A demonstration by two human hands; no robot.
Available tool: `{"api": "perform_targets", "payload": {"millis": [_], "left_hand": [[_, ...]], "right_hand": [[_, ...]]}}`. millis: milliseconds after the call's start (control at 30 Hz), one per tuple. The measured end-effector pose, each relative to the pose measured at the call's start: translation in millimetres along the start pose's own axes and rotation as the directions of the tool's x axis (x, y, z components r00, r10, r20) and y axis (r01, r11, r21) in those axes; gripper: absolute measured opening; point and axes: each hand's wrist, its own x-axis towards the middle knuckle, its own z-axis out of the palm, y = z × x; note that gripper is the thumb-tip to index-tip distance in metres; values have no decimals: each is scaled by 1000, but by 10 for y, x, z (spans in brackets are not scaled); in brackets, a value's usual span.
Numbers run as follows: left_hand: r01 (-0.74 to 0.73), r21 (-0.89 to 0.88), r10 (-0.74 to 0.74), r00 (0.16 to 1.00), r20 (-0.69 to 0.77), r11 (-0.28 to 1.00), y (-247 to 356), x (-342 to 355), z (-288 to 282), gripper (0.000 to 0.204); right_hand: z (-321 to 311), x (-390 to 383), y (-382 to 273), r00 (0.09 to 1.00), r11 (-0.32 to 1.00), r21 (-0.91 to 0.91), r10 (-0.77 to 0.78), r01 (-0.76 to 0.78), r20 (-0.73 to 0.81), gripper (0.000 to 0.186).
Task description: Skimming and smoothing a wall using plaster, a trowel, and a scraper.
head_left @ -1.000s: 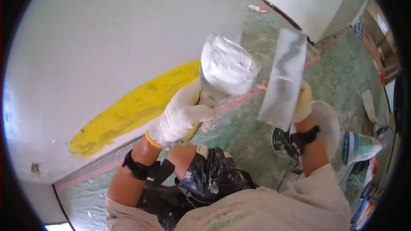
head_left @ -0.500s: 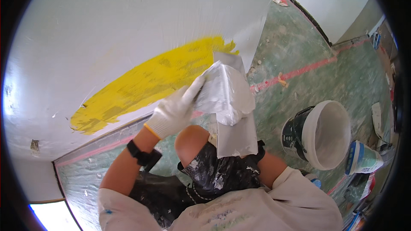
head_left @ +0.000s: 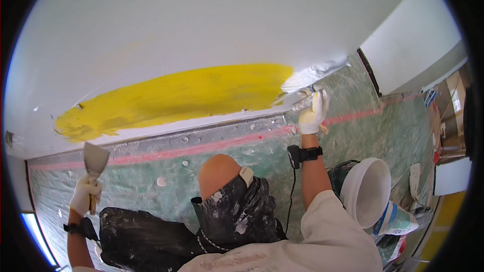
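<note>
My gloved left hand (head_left: 85,195) is closed round the handle of a putty knife (head_left: 96,158), held low at the far left with its wide blade pointing up. My gloved right hand (head_left: 313,113) grips a plastering trowel (head_left: 303,103) by its handle, at the lower right end of the wall. White filler (head_left: 312,74) spreads between the trowel and the wall, just right of the yellow painted patch (head_left: 191,95). Most of the trowel's blade is hidden by the hand and the filler.
The white wall (head_left: 212,25) rises in front of me. A green floor sheet (head_left: 166,163) with a pink tape line lies along its foot. At the right stand a large white-rimmed bucket (head_left: 370,186) and a smaller tub (head_left: 398,220) tipped on its side.
The hands have parted: the left swung down and left with the putty knife, while the right carried the trowel to the wall. Filler heaped on the trowel now lies against the wall.
</note>
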Motion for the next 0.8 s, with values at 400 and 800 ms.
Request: {"api": "perform_targets", "payload": {"millis": [400,800], "left_hand": [[-416,-659,-49,823,-566,627,-2238,-1822,-862,19],[-435,-700,-280,697,-660,566,-3129,-2543,156,25]], "right_hand": [[2370,-1233,-2084,949,964,196,118,-181,294,19],[5840,-3460,-2548,720,892,68,-404,447,564,37]]}}
